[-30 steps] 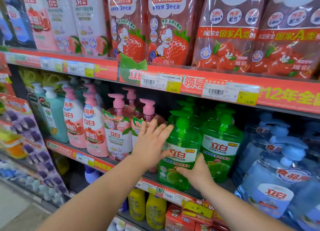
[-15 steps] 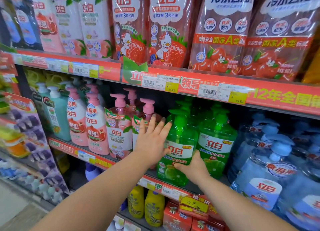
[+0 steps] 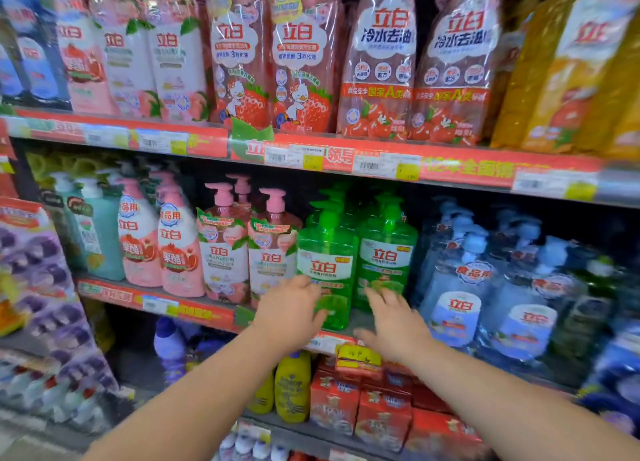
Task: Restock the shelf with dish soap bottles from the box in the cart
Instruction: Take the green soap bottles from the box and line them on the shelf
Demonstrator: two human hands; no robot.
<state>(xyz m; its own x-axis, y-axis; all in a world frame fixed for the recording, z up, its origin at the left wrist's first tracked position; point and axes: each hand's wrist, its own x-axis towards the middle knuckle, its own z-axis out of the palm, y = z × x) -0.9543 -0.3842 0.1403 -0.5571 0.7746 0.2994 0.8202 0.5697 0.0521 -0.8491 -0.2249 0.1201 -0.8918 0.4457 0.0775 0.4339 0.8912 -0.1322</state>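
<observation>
Front row of the middle shelf (image 3: 194,313): two green dish soap bottles, side by side, upright, pump tops fitted. On the left, the left green bottle (image 3: 327,263), just beside a pink pump bottle (image 3: 273,253). On the right, the right green bottle (image 3: 386,256), just beside the blue bottles (image 3: 460,287). More green bottles behind both, in shadow, number unclear.

Status of left hand (image 3: 291,308): open, fingers loosely bent, gripping nothing. Position: in front of the lower left corner of the left green bottle, also overlapping the foot of the pink pump bottle. Contact with either bottle not determinable through blur.

Status of right hand (image 3: 394,322): open, fingers spread and nearly straight, holding nothing. Fingertips at the lower label of the right green bottle, palm over the shelf edge. Contact not determinable.

Both forearms bare, reaching up from the bottom of the view.

Further left on the same shelf: pale pink bottles (image 3: 180,249) and teal bottles (image 3: 104,228). Along the upper shelf (image 3: 467,170): tall refill packs (image 3: 301,62), with price tags (image 3: 367,165) on its red edge strip. Below the hands: yellow bottles (image 3: 292,388) and red boxes (image 3: 381,412). Outer edges of the view blurred.
</observation>
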